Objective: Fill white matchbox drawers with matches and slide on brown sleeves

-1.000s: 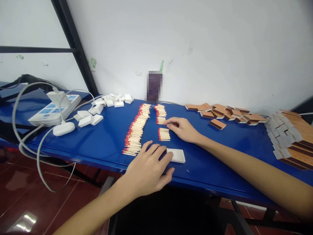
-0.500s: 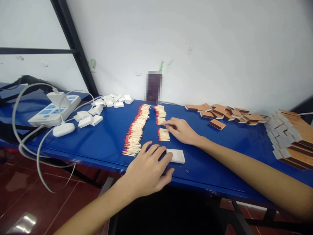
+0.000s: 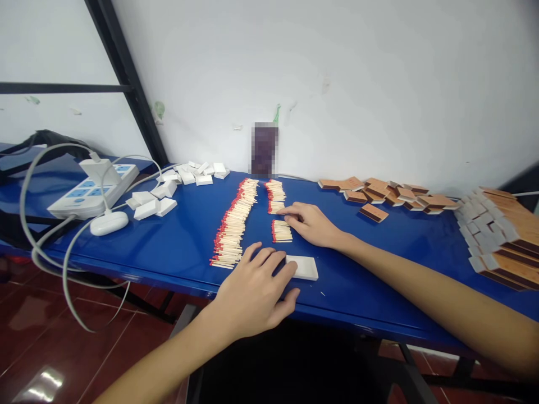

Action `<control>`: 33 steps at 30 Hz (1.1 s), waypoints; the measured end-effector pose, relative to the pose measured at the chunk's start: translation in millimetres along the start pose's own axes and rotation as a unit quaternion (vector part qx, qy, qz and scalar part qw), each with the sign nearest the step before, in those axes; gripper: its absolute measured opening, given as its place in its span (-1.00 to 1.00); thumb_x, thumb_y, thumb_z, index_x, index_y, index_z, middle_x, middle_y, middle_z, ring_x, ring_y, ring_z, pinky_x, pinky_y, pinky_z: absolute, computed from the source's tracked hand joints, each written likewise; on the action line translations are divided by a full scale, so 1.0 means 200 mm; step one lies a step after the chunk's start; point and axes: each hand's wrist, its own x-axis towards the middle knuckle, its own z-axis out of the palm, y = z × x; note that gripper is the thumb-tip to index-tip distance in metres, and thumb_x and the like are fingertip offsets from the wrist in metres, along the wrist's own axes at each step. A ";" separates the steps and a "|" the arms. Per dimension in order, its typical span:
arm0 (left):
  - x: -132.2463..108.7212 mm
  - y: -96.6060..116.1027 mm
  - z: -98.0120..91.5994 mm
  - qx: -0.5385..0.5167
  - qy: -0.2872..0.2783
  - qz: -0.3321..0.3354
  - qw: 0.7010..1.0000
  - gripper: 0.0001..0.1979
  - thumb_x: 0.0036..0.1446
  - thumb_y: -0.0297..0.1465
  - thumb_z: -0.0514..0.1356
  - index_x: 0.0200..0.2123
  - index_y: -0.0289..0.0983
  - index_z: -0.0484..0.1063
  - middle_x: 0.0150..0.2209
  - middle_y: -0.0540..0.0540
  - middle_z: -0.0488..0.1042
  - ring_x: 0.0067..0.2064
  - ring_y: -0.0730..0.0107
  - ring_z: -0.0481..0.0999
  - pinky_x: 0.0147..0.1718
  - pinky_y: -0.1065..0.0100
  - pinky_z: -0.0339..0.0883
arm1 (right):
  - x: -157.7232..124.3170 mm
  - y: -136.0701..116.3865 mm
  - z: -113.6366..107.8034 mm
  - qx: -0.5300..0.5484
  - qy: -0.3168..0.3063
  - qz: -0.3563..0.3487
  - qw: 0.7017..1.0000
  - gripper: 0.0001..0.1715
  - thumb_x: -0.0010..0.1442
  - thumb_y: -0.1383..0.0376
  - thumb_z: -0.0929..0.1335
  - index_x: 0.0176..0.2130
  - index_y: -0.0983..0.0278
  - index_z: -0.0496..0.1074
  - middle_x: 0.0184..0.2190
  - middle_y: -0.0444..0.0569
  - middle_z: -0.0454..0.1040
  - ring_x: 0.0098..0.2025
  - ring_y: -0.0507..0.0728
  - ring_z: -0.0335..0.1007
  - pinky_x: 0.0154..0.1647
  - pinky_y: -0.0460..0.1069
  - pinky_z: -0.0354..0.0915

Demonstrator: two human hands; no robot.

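Observation:
My left hand (image 3: 255, 292) rests at the table's front with its fingers spread, the index finger against the left end of a white matchbox tray (image 3: 306, 268). Farther back, my right hand (image 3: 312, 224) stretches its index finger to the lower edge of a short row of red-tipped matches (image 3: 276, 196). Its other fingers are partly curled, and I see nothing held in them. Just below that fingertip lies a separate small group of matches (image 3: 282, 231). A longer slanting row of matches (image 3: 233, 224) runs left of both groups.
White matchbox trays (image 3: 146, 209) lie scattered at the back left, beside a power strip (image 3: 95, 191) with looping cables. Loose brown matchbox sleeves (image 3: 374, 213) lie at the back right. Stacked sleeves (image 3: 505, 241) stand at the far right. A blurred dark object (image 3: 264, 150) leans against the wall.

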 end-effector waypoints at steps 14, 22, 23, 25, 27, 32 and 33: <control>0.00 0.00 0.00 -0.002 -0.004 -0.005 1.000 -0.70 0.32 -0.28 0.08 0.05 -0.26 0.37 0.02 -0.21 0.46 0.10 0.06 0.43 0.20 -0.05 0.19 | 0.00 0.00 0.00 0.035 0.022 0.005 0.999 -0.70 0.26 0.33 0.26 -0.15 0.29 0.56 -0.46 -0.10 0.42 -0.47 0.05 0.26 -0.35 -0.02 0.18; 0.00 0.00 0.00 -0.007 -0.012 -0.007 1.000 -0.70 0.33 -0.27 0.07 0.04 -0.26 0.38 0.01 -0.20 0.46 0.09 0.06 0.43 0.21 -0.05 0.17 | 0.00 0.00 0.00 0.022 0.008 0.001 1.000 -0.64 0.29 0.33 0.25 -0.04 0.30 0.55 -0.46 -0.09 0.41 -0.44 0.06 0.27 -0.34 -0.02 0.18; 0.00 0.00 0.00 -0.007 -0.012 -0.007 1.000 -0.70 0.33 -0.27 0.06 0.05 -0.26 0.38 0.01 -0.20 0.46 0.09 0.06 0.43 0.21 -0.05 0.17 | 0.00 0.00 0.00 0.022 0.006 0.001 1.000 -0.64 0.29 0.33 0.25 -0.04 0.30 0.55 -0.45 -0.09 0.42 -0.44 0.06 0.27 -0.34 -0.02 0.17; 0.00 0.00 0.00 -0.006 -0.011 -0.006 1.000 -0.70 0.34 -0.27 0.06 0.04 -0.26 0.38 0.01 -0.19 0.46 0.09 0.07 0.43 0.21 -0.04 0.17 | 0.00 0.00 0.00 0.022 0.006 0.003 1.000 -0.65 0.28 0.33 0.25 -0.05 0.29 0.55 -0.45 -0.09 0.42 -0.44 0.06 0.27 -0.34 -0.02 0.17; 0.00 0.00 0.00 -0.003 -0.011 -0.006 1.000 -0.70 0.34 -0.27 0.05 0.04 -0.26 0.38 0.01 -0.19 0.46 0.09 0.06 0.43 0.21 -0.04 0.17 | 0.00 0.00 0.00 0.028 0.007 0.009 1.000 -0.67 0.27 0.33 0.26 -0.08 0.29 0.56 -0.46 -0.11 0.41 -0.46 0.05 0.25 -0.34 -0.02 0.16; 0.01 0.00 0.00 -0.001 -0.009 -0.003 1.000 -0.70 0.34 -0.28 0.05 0.05 -0.27 0.37 0.02 -0.20 0.47 0.08 0.07 0.44 0.21 -0.04 0.17 | 0.01 -0.01 -0.01 0.055 -0.001 0.038 0.998 -0.70 0.26 0.30 0.26 -0.15 0.30 0.55 -0.56 -0.18 0.32 -0.51 0.04 0.18 -0.38 -0.03 0.13; 0.01 0.00 0.01 -0.001 -0.007 -0.002 1.000 -0.70 0.34 -0.28 0.05 0.05 -0.27 0.37 0.02 -0.20 0.47 0.08 0.07 0.44 0.21 -0.04 0.17 | 0.01 -0.01 -0.01 0.059 -0.001 0.041 0.997 -0.71 0.26 0.29 0.26 -0.16 0.30 0.55 -0.57 -0.18 0.31 -0.51 0.04 0.17 -0.38 -0.03 0.12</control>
